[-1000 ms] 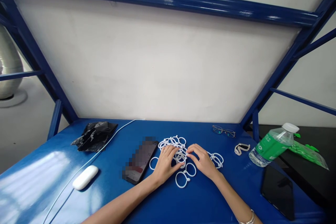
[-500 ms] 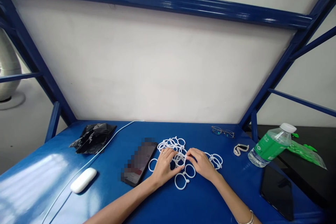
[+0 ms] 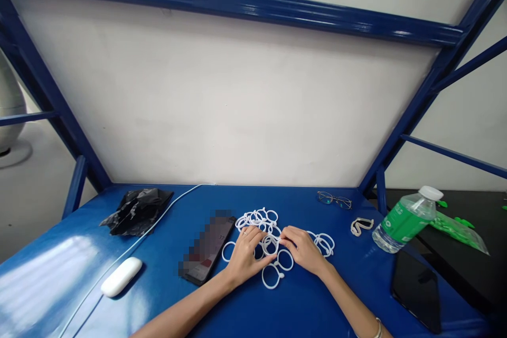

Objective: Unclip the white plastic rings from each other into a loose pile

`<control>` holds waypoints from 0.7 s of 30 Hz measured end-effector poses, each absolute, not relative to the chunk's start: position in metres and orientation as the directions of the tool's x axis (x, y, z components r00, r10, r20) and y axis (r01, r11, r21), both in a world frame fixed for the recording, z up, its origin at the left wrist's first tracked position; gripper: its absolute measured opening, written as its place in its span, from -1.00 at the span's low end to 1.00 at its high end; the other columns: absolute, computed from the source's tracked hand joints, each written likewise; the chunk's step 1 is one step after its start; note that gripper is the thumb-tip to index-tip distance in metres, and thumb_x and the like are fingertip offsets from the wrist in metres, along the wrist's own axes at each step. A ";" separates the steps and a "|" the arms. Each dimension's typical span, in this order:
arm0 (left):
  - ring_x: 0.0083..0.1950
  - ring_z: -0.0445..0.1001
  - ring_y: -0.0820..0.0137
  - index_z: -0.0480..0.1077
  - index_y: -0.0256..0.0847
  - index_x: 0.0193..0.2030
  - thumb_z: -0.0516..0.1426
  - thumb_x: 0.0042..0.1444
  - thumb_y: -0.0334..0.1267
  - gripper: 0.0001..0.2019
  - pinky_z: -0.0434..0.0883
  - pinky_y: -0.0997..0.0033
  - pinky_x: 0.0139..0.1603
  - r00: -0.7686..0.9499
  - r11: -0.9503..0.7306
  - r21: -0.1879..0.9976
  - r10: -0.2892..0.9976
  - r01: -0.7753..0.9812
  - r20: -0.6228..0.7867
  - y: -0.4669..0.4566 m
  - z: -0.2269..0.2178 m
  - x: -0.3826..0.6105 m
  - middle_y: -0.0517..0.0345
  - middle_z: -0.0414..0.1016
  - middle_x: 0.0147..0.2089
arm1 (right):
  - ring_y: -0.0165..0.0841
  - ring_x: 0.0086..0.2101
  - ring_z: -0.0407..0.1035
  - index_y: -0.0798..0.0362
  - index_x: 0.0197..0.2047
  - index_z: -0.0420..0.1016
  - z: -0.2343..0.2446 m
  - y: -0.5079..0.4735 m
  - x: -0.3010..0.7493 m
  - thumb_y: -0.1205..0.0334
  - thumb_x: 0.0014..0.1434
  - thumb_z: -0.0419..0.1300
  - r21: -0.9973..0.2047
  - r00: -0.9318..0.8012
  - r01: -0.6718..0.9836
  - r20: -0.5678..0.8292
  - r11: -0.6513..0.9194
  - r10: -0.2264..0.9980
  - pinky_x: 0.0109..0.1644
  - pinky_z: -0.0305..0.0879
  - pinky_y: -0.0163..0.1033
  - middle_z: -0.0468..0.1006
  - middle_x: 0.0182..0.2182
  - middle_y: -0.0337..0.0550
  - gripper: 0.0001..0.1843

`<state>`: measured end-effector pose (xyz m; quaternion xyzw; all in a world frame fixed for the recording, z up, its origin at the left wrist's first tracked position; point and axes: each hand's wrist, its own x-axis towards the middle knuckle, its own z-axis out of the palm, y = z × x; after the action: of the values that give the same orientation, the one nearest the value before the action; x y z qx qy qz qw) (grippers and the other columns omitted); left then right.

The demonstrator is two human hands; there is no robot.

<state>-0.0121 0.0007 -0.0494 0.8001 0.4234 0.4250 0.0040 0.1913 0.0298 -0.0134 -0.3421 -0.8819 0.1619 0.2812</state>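
Note:
My left hand (image 3: 244,259) curves around a white plastic ring (image 3: 271,254), its thumb low at the ring's near edge and its fingers above. From the other side, my right hand (image 3: 304,249) pinches the joint at that ring's right edge. Two linked white rings (image 3: 271,288) with a small knob hang or lie just below the fingers. A heap of white rings (image 3: 253,217) lies behind my left hand, partly hidden by it. More white rings (image 3: 331,245) lie right of my right hand. One single ring (image 3: 223,252) shows left of my left hand.
On the blue table (image 3: 237,314) lie a phone (image 3: 214,248), a white mouse (image 3: 122,277), a white cable (image 3: 147,231) and a black plastic bag (image 3: 138,211). Glasses (image 3: 335,200), a beige band (image 3: 361,226), a bottle (image 3: 407,219) and a dark tablet (image 3: 415,290) are rightward.
The view has shifted slightly. Both hands stay on the ring joint with almost the same grip, and the rings around them keep their layout.

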 end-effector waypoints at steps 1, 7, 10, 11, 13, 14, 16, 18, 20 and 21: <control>-0.18 0.43 0.22 0.38 -0.23 -0.14 0.17 0.11 0.02 -0.65 0.40 0.15 -0.11 0.282 -0.643 0.367 0.681 0.673 0.676 0.000 -0.049 -0.012 0.02 0.46 -0.25 | -0.36 -0.40 0.33 0.02 -0.41 0.27 -0.013 0.030 0.191 0.32 0.32 0.01 -0.481 -0.608 0.514 0.380 0.710 0.697 -0.30 0.16 -0.31 0.42 -0.46 -0.23 -0.77; -0.20 0.42 0.22 0.38 -0.22 -0.14 0.19 0.10 -0.01 -0.67 0.40 0.18 -0.14 0.279 -0.646 0.379 0.683 0.663 0.675 -0.002 -0.046 -0.012 0.03 0.46 -0.26 | -0.37 -0.39 0.32 0.02 -0.41 0.27 -0.016 0.031 0.192 0.32 0.32 0.02 -0.499 -0.602 0.512 0.372 0.699 0.706 -0.30 0.15 -0.31 0.42 -0.46 -0.24 -0.77; -0.20 0.42 0.23 0.37 -0.21 -0.15 0.20 0.09 -0.05 -0.69 0.40 0.17 -0.12 0.279 -0.651 0.380 0.678 0.658 0.680 -0.002 -0.046 -0.012 0.05 0.45 -0.27 | -0.37 -0.39 0.32 0.03 -0.42 0.27 -0.019 0.032 0.192 0.32 0.32 0.02 -0.497 -0.604 0.512 0.372 0.701 0.705 -0.30 0.15 -0.31 0.42 -0.46 -0.25 -0.76; -0.20 0.42 0.24 0.37 -0.21 -0.15 0.20 0.09 -0.06 -0.70 0.40 0.16 -0.10 0.278 -0.651 0.380 0.678 0.657 0.681 -0.002 -0.046 -0.012 0.05 0.45 -0.27 | -0.37 -0.39 0.32 0.03 -0.43 0.27 -0.019 0.032 0.192 0.32 0.32 0.03 -0.499 -0.601 0.514 0.371 0.698 0.708 -0.30 0.15 -0.31 0.42 -0.47 -0.25 -0.76; -0.21 0.42 0.24 0.37 -0.21 -0.18 0.20 0.09 -0.08 -0.73 0.40 0.15 -0.10 0.275 -0.645 0.385 0.684 0.660 0.675 -0.002 -0.046 -0.011 0.06 0.45 -0.29 | -0.38 -0.40 0.33 0.03 -0.42 0.28 -0.019 0.031 0.191 0.31 0.32 0.03 -0.511 -0.592 0.520 0.362 0.684 0.721 -0.30 0.16 -0.32 0.42 -0.46 -0.25 -0.76; -0.21 0.43 0.23 0.37 -0.21 -0.19 0.20 0.08 -0.09 -0.74 0.41 0.15 -0.11 0.273 -0.637 0.391 0.693 0.664 0.667 -0.001 -0.047 -0.011 0.06 0.45 -0.29 | -0.38 -0.40 0.34 0.03 -0.41 0.29 -0.017 0.030 0.191 0.30 0.32 0.03 -0.517 -0.586 0.526 0.355 0.675 0.728 -0.30 0.17 -0.32 0.43 -0.45 -0.25 -0.77; -0.18 0.44 0.21 0.37 -0.20 -0.17 0.20 0.08 -0.09 -0.74 0.42 0.15 -0.12 0.263 -0.614 0.402 0.715 0.679 0.648 0.000 -0.048 -0.010 0.03 0.46 -0.26 | -0.38 -0.39 0.35 0.02 -0.37 0.32 -0.014 0.028 0.190 0.28 0.32 0.04 -0.512 -0.579 0.544 0.344 0.664 0.739 -0.29 0.19 -0.32 0.45 -0.44 -0.25 -0.81; -0.09 0.44 0.17 0.37 -0.19 -0.09 0.19 0.09 -0.09 -0.70 0.42 0.12 -0.06 0.245 -0.593 0.408 0.728 0.694 0.641 0.001 -0.050 -0.011 0.00 0.47 -0.17 | -0.36 -0.37 0.36 0.01 -0.32 0.36 -0.010 0.028 0.190 0.27 0.30 0.05 -0.481 -0.571 0.572 0.348 0.664 0.744 -0.25 0.21 -0.29 0.47 -0.42 -0.25 -0.86; 0.00 0.42 0.14 0.33 -0.17 0.00 0.18 0.12 -0.11 -0.66 0.40 0.07 0.03 0.231 -0.583 0.409 0.730 0.702 0.644 0.002 -0.051 -0.011 -0.03 0.46 -0.07 | -0.33 -0.33 0.37 -0.01 -0.25 0.38 -0.008 0.029 0.192 0.32 0.28 0.05 -0.431 -0.545 0.620 0.364 0.656 0.755 -0.20 0.22 -0.26 0.48 -0.39 -0.23 -0.90; 0.04 0.40 0.14 0.32 -0.16 0.04 0.17 0.13 -0.12 -0.64 0.38 0.06 0.06 0.228 -0.580 0.408 0.730 0.705 0.645 0.002 -0.052 -0.012 -0.04 0.45 -0.04 | -0.31 -0.31 0.37 -0.01 -0.21 0.38 -0.008 0.031 0.193 0.37 0.25 0.03 -0.397 -0.521 0.659 0.372 0.639 0.768 -0.18 0.21 -0.24 0.49 -0.36 -0.20 -0.87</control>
<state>-0.0118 0.0025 -0.0516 0.7834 0.4578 0.4202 0.0150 0.1934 0.0310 -0.0076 -0.4120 -0.8658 0.1036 0.2643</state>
